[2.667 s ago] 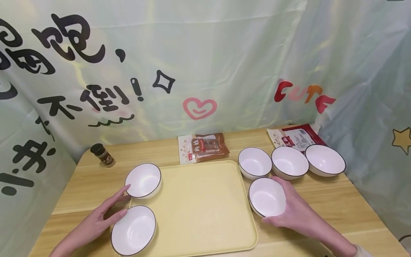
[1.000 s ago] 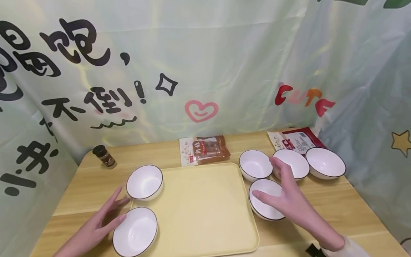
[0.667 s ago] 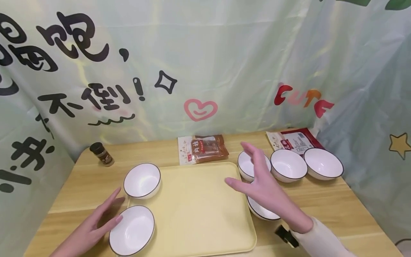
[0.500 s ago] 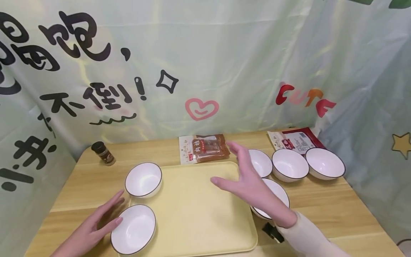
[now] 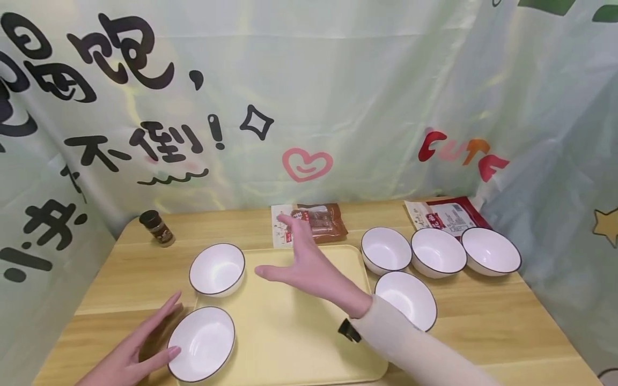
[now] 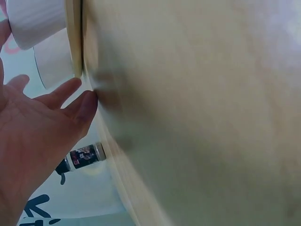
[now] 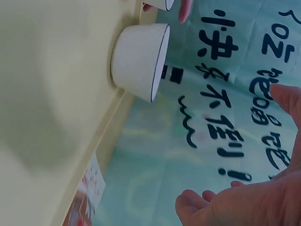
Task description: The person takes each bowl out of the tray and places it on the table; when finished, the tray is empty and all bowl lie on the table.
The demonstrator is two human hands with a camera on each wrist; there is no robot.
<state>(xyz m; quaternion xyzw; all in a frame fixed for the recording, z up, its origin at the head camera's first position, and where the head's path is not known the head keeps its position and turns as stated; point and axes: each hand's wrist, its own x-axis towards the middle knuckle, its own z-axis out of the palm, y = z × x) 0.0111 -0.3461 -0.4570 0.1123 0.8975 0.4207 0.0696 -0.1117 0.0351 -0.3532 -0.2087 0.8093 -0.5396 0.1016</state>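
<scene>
My right hand (image 5: 314,268) hovers above the yellow tray (image 5: 294,332), thumb and fingers spread and nothing held. White dark-rimmed bowls stand at the tray's left edge: a rear bowl (image 5: 217,269), left of the right hand's thumb, and a front bowl (image 5: 201,344). Beside the front bowl is my left hand (image 5: 132,351), its fingers extended and its thumb at the bowl's rim; firm contact is hard to judge. The left wrist view shows this hand (image 6: 37,132) with its fingertips close to the wooden table (image 6: 197,94). In the right wrist view, a bowl (image 7: 136,61) stands apart from the right hand (image 7: 249,205).
Right of the tray, a bowl (image 5: 410,300) is partly behind the right sleeve (image 5: 405,343). Behind it stand three more bowls, including a left one (image 5: 386,250). A brown packet (image 5: 321,222), a red packet (image 5: 454,214) and a spice jar (image 5: 157,228) lie along the back.
The right hand has let go of the bowl right of the tray and moved left over the tray, fingers spread. That bowl stayed there. The left hand has shifted slightly beside the front-left bowl.
</scene>
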